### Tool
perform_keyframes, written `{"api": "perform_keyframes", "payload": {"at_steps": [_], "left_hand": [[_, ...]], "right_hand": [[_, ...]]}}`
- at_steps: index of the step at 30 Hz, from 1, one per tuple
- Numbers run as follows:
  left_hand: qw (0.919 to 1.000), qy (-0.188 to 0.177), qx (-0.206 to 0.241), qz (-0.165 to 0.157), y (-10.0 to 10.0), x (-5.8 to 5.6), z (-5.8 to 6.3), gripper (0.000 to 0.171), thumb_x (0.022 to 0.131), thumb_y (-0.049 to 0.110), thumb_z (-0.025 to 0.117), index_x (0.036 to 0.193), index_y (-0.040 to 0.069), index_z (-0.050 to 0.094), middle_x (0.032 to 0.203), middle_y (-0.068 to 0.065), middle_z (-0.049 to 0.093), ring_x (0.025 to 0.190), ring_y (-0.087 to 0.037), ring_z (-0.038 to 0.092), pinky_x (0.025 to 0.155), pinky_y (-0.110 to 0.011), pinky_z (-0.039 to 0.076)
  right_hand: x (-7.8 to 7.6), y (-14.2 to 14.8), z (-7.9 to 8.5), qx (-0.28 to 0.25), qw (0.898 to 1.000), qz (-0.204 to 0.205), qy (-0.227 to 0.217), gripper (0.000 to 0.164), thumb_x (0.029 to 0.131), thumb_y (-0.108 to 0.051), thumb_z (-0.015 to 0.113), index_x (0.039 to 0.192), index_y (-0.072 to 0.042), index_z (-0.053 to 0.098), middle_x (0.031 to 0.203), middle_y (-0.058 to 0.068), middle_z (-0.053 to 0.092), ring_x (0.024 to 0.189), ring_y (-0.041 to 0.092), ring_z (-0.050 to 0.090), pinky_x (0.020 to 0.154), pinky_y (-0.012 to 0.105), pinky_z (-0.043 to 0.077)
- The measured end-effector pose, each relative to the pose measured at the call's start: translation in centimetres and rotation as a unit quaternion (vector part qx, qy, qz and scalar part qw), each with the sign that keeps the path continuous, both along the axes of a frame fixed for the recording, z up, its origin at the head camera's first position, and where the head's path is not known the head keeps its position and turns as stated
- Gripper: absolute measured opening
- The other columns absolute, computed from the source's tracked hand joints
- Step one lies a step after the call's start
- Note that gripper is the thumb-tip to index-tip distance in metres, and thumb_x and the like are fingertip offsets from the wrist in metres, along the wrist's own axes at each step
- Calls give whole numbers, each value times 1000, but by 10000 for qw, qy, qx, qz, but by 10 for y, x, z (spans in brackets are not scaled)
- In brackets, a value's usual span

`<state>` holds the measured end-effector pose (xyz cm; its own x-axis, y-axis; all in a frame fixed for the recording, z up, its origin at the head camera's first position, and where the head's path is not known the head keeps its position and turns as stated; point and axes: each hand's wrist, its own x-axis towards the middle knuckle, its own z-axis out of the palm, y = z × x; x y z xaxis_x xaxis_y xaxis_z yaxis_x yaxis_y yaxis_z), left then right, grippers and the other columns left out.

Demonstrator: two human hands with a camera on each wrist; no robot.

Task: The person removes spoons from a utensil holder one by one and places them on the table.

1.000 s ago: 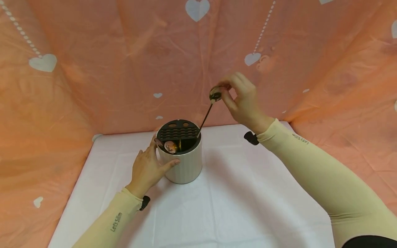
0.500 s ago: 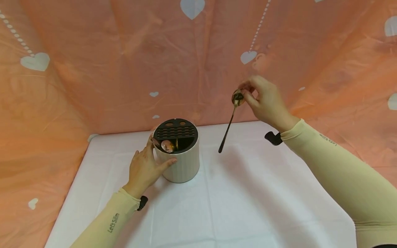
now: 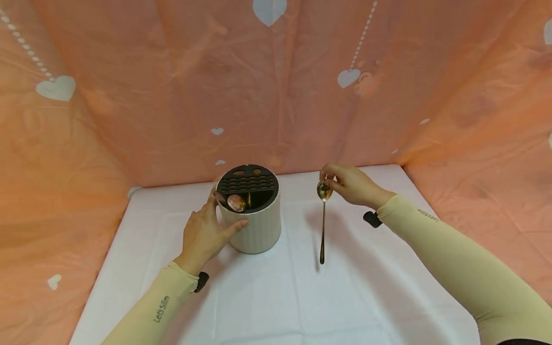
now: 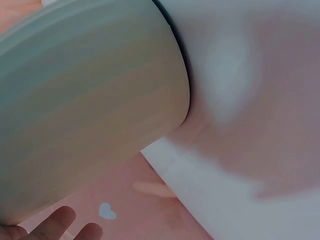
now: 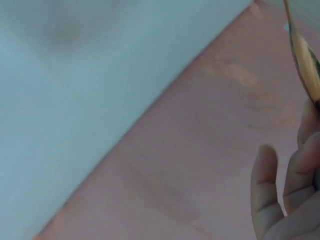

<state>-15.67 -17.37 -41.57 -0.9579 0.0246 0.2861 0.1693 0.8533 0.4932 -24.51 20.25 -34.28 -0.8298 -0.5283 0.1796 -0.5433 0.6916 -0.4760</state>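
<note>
Over the past half second the right hand (image 3: 355, 186) has come down nearer the table (image 3: 267, 297), bringing the spoon (image 3: 324, 196) with it. A second ago the spoon's handle end was at the rim of the holder (image 3: 258, 235); now it is well apart, to the right. So this spoon is out, while a second spoon (image 3: 235, 203) shows in the opening. The right grip is narrow, pinching the bowl, handle pointing down; I cannot tell whether its tip touches the table. The right arm (image 3: 431, 244) slants in from the lower right. The left hand (image 3: 201, 239) grips the holder's side, thumb across the front.
</note>
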Motion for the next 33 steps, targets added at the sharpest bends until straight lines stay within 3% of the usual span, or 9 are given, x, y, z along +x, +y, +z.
{"api": "perform_keyframes", "payload": {"at_steps": [8, 15, 22, 33], "left_hand": [[9999, 81, -32, 53, -6, 3, -1, 118, 77, 77, 64, 161, 13, 12, 138, -26, 54, 120, -46, 54, 105, -68, 26], [9994, 348, 24, -41, -3, 5, -4, 116, 76, 75, 68, 161, 14, 17, 134, -25, 58, 109, -52, 59, 99, -71, 31], [9989, 443, 6, -144, 1, 1, -3, 116, 76, 74, 70, 161, 14, 17, 136, -23, 57, 116, -47, 57, 100, -72, 28], [9994, 283, -175, -34, 4, -2, -3, 120, 76, 77, 67, 160, 9, 17, 136, -26, 56, 119, -46, 56, 104, -68, 28]], "right_hand": [[-12, -18, -29, 106, 9990, 313, -317, 12, 99, -9, 60, 102, -20, 62, 83, -8, 66, 66, 12, 57, 66, 37, 44], [-20, -31, -46, 392, 9961, 300, -733, 12, 100, -10, 59, 103, -22, 62, 82, -10, 67, 79, 12, 63, 72, 38, 46], [-32, -35, -63, 690, 9929, 387, -888, 17, 97, -6, 59, 103, -21, 61, 78, -12, 68, 79, 12, 62, 74, 38, 45], [-44, -44, -92, 858, 9890, 64, -1204, 16, 97, -6, 60, 103, -20, 63, 83, -5, 64, 81, 17, 58, 76, 37, 45]]}}
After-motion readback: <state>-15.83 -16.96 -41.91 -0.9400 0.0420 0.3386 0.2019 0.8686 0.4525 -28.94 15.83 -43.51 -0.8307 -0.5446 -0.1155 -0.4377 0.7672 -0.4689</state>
